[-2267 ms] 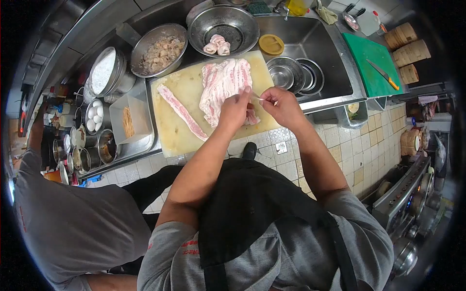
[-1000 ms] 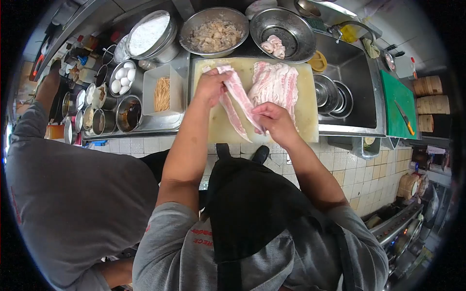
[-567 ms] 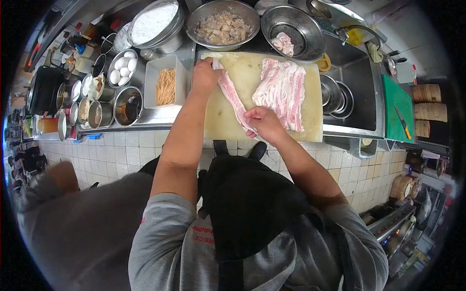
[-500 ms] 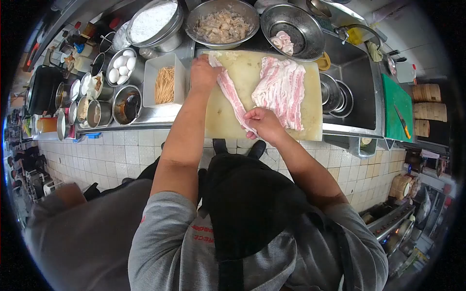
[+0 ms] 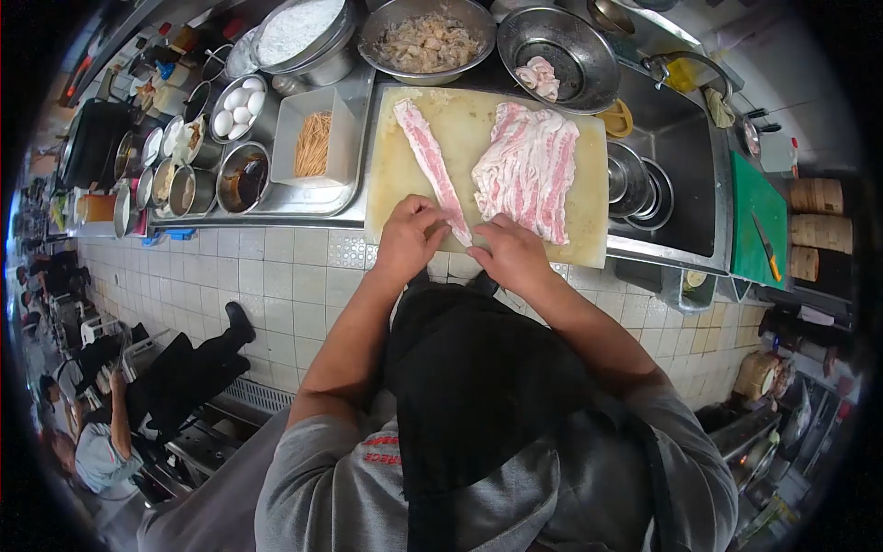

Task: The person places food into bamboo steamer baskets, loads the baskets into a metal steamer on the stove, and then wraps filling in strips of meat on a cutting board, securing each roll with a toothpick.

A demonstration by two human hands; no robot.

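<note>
A single strip of raw bacon (image 5: pixel 428 158) lies stretched out lengthwise on the pale cutting board (image 5: pixel 386 184). My left hand (image 5: pixel 411 241), fingers bent, pinches the strip's left edge near its lower end. From the other side, my right hand (image 5: pixel 510 253) grips the lower tip close to the board's front edge. What lies under the fingertips is partly hidden. To the right, a layered stack of raw bacon slices (image 5: pixel 529 170) rests on the same board.
Behind the board stand a bowl of meat filling (image 5: pixel 428 46) and a metal bowl (image 5: pixel 589 69) holding a rolled piece. On the left are a toothpick box (image 5: pixel 317 138), a bowl of eggs (image 5: pixel 241 110) and dark sauce (image 5: pixel 244 184). Rightward lie the sink (image 5: pixel 681 212) and a knife (image 5: pixel 765 244).
My left hand has left the strip's far end and come down to its near end, beside my right hand. The strip now lies flat. The person at left has moved away.
</note>
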